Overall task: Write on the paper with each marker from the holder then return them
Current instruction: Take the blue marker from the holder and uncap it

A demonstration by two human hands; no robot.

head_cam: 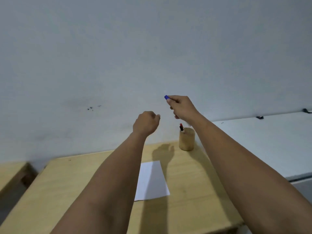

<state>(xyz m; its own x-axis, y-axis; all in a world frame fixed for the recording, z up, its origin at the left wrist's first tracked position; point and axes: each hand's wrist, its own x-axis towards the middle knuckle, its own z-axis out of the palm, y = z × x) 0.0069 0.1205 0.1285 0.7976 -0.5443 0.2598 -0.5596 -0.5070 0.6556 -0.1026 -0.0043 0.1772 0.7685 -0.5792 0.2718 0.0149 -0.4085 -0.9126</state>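
we note the left hand (146,123) curled closed on nothing visible, above the blank paper (152,180) lying on the bench (67,183). the right hand's grip (181,107) pinches a blue marker (166,97) above the holder (187,139), where a red marker (181,127) stands. we judge the markers light, stiff and smooth, best held mid-barrel.

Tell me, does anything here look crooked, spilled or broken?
Nothing is spilled or broken. The paper lies slightly askew on the table, and dark specks mark the wall. The holder stands upright with a red marker inside.
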